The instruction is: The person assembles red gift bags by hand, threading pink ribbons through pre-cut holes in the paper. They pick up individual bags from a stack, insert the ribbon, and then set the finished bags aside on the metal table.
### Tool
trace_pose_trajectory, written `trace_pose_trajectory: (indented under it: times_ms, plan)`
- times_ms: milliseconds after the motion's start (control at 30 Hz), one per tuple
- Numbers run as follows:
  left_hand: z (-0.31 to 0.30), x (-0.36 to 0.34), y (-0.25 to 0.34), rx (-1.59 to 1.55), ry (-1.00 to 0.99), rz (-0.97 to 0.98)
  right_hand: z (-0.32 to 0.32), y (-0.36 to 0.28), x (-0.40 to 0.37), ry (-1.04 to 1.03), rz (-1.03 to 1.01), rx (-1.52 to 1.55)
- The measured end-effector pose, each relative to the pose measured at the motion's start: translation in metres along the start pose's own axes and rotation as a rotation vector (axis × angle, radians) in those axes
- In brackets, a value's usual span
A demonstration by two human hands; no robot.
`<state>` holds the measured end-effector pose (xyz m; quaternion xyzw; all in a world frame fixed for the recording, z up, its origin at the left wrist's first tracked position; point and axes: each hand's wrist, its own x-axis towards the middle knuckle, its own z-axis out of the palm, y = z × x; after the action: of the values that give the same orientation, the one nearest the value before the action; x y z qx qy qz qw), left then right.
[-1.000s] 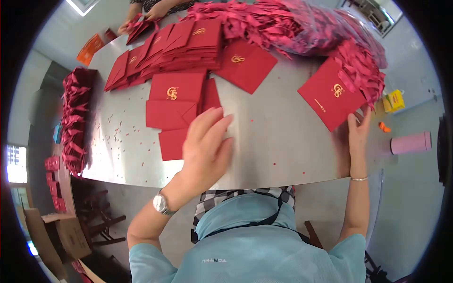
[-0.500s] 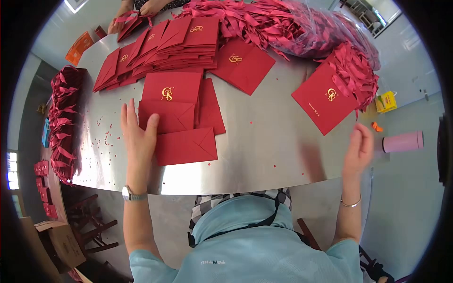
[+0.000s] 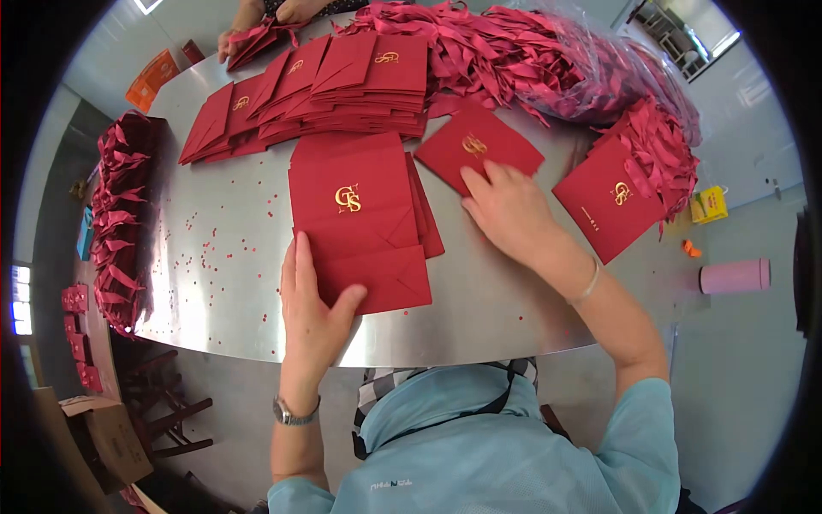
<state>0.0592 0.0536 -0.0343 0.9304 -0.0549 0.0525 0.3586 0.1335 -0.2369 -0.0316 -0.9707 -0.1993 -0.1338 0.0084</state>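
Observation:
Several flat red paper bags with gold lettering lie on the metal table (image 3: 214, 300). My left hand (image 3: 310, 313) is at the lower left corner of the front bag (image 3: 351, 184), fingers stretched along its edge and thumb apart on its folded bottom. More red bags stick out beneath that one on its right. My right hand (image 3: 511, 206) is on another red bag (image 3: 445, 146) to the right, fingertips on its face beside the lettering and thumb at its near edge. Whether the thumb goes under is hard to see.
Behind stand overlapping rows of red bags (image 3: 342, 107) and a heap of red ribbons (image 3: 488, 51) partly in clear plastic. A lettered red bag (image 3: 608, 197) lies right, a ribboned row (image 3: 120, 223) left. Another person's hand (image 3: 295, 10) works at the far edge. A pink bottle (image 3: 735, 276) is right.
My right hand has come from the table's right edge onto the middle bag, which has shifted slightly toward me. The front bags by my left hand are more lined up. The view has shifted.

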Motion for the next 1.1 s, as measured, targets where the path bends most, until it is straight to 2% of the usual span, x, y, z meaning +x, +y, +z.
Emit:
trace_pose_trajectory:
  times_ms: [33,167,200,267,333,367,433,467,500,533,567,600,667,700,733,800,867,933,1000,1067,1100]
  plan:
    - [-0.004,-0.003,0.001,-0.016,-0.055,0.006,0.003,0.000,-0.010,0.085,-0.090,-0.122]
    - [0.000,-0.008,0.002,0.119,-0.066,0.059,-0.032,-0.006,-0.024,0.037,-0.165,-0.337]
    - [0.008,-0.011,0.005,0.171,-0.036,0.065,-0.048,-0.010,-0.022,0.033,-0.171,-0.332]
    - [0.017,-0.012,0.015,0.182,-0.012,0.060,-0.077,-0.020,-0.020,0.079,-0.048,-0.111]
    - [0.028,-0.007,0.023,0.196,0.031,0.037,-0.097,-0.044,-0.016,0.100,-0.063,-0.076]
    - [0.030,-0.007,0.024,0.192,0.035,0.040,-0.099,-0.060,-0.018,0.020,-0.125,-0.192]
    - [0.033,-0.005,0.023,0.015,0.109,0.063,-0.082,-0.092,-0.024,0.052,-0.235,0.000]
    - [0.038,-0.005,0.012,-0.250,0.209,0.052,-0.072,-0.108,-0.027,0.014,-0.269,0.070]
    - [0.032,-0.008,0.013,-0.712,0.223,-0.152,-0.061,-0.119,-0.028,-0.025,-0.299,0.142]
    - [0.031,-0.007,0.010,-0.829,0.299,-0.127,-0.050,-0.123,-0.027,-0.023,-0.281,0.139]
    - [0.029,-0.007,0.007,-0.832,0.284,-0.119,-0.040,-0.125,-0.024,-0.005,-0.308,0.133]
    - [0.028,-0.007,0.004,-0.597,0.233,-0.014,-0.037,-0.124,-0.020,0.014,-0.339,0.123]
    - [0.027,-0.008,0.008,-0.162,0.129,0.203,-0.041,-0.104,-0.011,-0.046,-0.330,0.382]
    - [0.026,-0.007,0.011,-0.028,0.083,0.243,-0.047,-0.089,-0.006,-0.075,-0.327,0.535]
    - [0.026,-0.006,0.016,-0.039,0.084,0.256,-0.059,-0.074,0.000,-0.133,-0.258,0.567]
    - [0.026,-0.005,0.025,0.113,0.035,0.151,-0.039,-0.039,0.012,0.129,-0.068,0.668]
    - [0.027,-0.005,0.025,0.102,0.044,0.170,-0.023,0.002,0.036,0.174,0.134,0.610]
    - [0.027,-0.005,0.025,0.091,0.038,0.152,0.025,0.051,0.057,0.437,-0.029,0.225]
    - [0.027,-0.004,0.025,0.098,0.038,0.163,0.023,0.084,0.076,0.298,0.043,-0.062]
    - [0.027,-0.004,0.024,0.108,0.039,0.142,0.006,0.111,0.099,0.214,0.165,-0.206]
    - [0.028,-0.004,0.024,0.115,0.044,0.142,0.005,0.127,0.106,0.228,0.168,-0.294]
